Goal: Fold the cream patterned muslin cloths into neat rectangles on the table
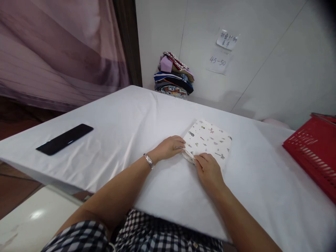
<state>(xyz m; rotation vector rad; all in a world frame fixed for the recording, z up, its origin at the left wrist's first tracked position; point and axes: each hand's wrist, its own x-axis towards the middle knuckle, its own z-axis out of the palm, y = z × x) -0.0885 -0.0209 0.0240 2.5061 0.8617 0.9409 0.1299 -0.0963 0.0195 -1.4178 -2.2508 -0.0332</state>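
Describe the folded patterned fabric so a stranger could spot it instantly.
On the large table covered in plain white cloth, find the bare left hand and right hand. Just beyond them lies a flat, folded off-white fabric, its near edge in their grasp. Small scattered multicoloured motifs set it apart from the plain covering beneath and the glossy black rectangular slab to its left.

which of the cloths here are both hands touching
The white printed cloth on the table, its near edge at the left hand and right hand; the other cloths sit stacked by the wall, apart from both hands.
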